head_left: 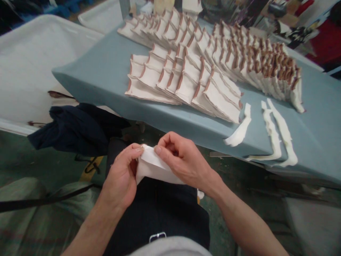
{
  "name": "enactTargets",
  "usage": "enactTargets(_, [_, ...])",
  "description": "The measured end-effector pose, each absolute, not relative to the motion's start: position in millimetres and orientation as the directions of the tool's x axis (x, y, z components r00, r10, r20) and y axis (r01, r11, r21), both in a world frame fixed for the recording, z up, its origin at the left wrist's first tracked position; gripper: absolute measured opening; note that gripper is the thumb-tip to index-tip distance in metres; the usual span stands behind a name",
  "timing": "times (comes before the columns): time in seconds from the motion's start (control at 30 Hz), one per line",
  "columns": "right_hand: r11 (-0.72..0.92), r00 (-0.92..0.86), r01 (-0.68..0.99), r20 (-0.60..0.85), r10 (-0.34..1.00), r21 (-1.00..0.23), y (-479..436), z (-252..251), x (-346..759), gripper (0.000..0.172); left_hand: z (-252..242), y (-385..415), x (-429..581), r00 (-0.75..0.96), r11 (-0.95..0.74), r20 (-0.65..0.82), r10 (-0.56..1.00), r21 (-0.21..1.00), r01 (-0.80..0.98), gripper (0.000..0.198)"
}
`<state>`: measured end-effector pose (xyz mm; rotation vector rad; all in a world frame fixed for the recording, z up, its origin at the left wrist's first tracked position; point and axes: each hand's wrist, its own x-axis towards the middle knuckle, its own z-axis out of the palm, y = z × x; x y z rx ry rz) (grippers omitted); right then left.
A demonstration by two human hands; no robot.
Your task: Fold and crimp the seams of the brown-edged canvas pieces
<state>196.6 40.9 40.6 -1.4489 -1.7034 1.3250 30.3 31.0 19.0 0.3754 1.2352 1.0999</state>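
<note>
Over my lap I hold a white fabric piece [153,169] with both hands. My left hand [121,176] pinches its left edge between thumb and fingers. My right hand [181,158] is closed on its upper right edge, thumb pressed on top. Ahead, on a grey-blue padded table [101,71], several rows of overlapping white pieces with brown edges [202,60] are laid out. Three narrow white strips [269,129] lie near the table's front edge, right of my hands.
A dark navy cloth [80,128] hangs below the table's left corner. A white tub [26,60] stands to the left. A black strap [39,201] runs across a grey-green sack at the lower left. Red cloth [329,41] shows at the far right.
</note>
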Motion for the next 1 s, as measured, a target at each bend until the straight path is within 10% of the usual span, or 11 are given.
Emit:
enactTargets(0.17, [0.147, -0.384, 0.526, -0.080, 0.920, -0.837, 38.7, 43.6, 198.2, 0.043, 13.0, 30.8, 33.3, -0.087, 0.454, -0.532, 0.842, 0.787, -0.417, 0.021])
enactTargets(0.5, [0.293, -0.476, 0.479, 0.036, 0.879, -0.828, 41.5, 42.0, 208.7, 0.013, 9.5, 30.0, 36.6, -0.093, 0.452, -0.544, 0.834, 0.770, -0.452, 0.019])
enactTargets(0.7, [-0.063, -0.447, 0.207, -0.152, 0.882, -0.976, 41.3, 47.9, 222.7, 0.024, 12.6, 33.4, 31.2, -0.062, 0.498, -0.603, 0.795, 0.708, -0.501, 0.016])
enactTargets(1.0, [-0.047, -0.400, 0.003, -0.045, 0.916, -0.999, 42.0, 33.5, 216.5, 0.031, -3.9, 19.7, 44.1, 0.095, 0.462, -0.459, 0.883, 0.815, -0.351, 0.026])
